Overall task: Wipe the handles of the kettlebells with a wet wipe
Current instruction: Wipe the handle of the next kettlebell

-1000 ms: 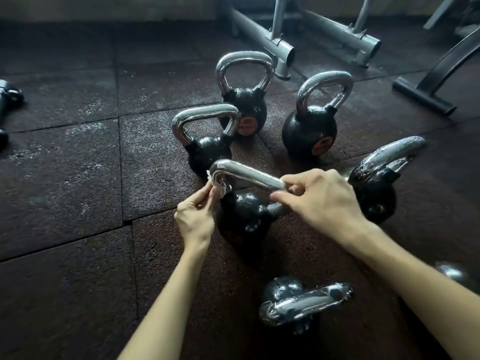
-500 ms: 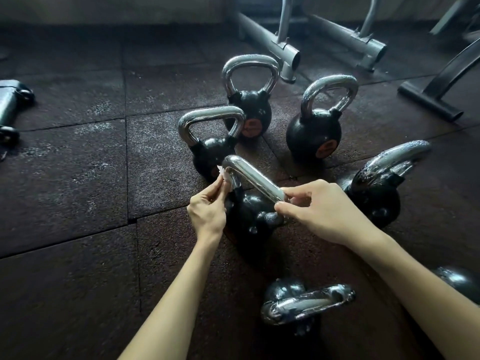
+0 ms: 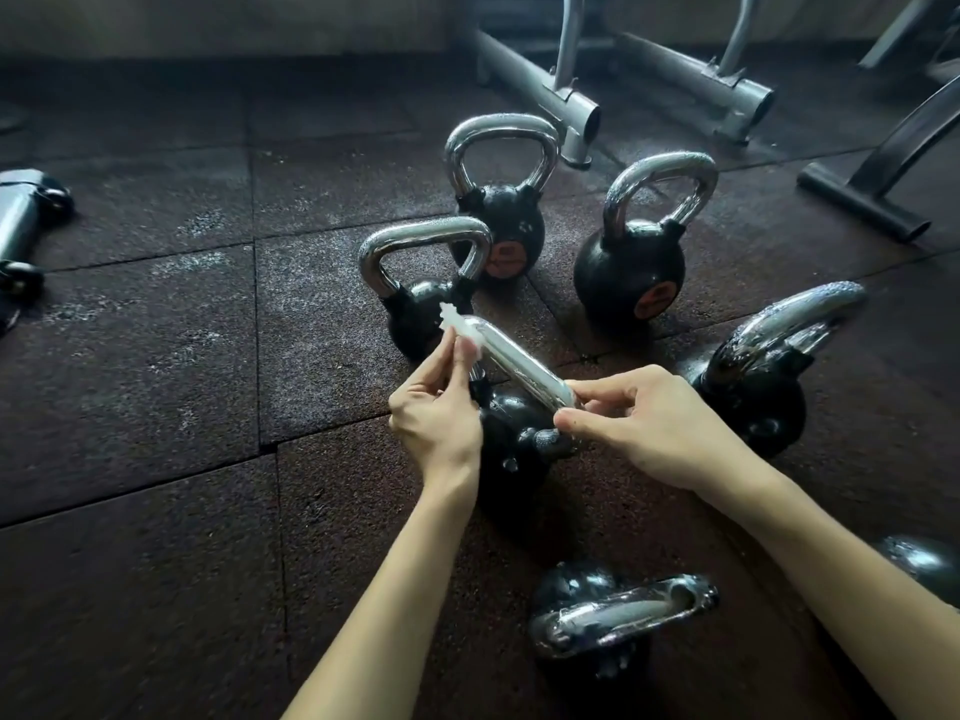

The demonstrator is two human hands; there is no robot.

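Floor: dark rubber floor tiles [image 3: 156, 511], flecked with white, are spread throughout; grey steel rack feet [image 3: 545, 90] are set at 12 o'clock.
Kettlebell: a black round kettlebell [image 3: 511, 444] is placed at the centre, its chrome handle [image 3: 519, 363] slanted from 10 to 4 o'clock.
Wipe: a small white wet wipe [image 3: 460, 324] is pressed against the handle's 10 o'clock corner.
Left hand: the wipe is pinched by the left hand [image 3: 436, 413].
Right hand: the handle's 4 o'clock end is gripped between thumb and fingers of the right hand [image 3: 639, 428].
Others: neighbouring black kettlebells [image 3: 501, 226] are ranged at 11, 12, 1, 3 and 6 o'clock.
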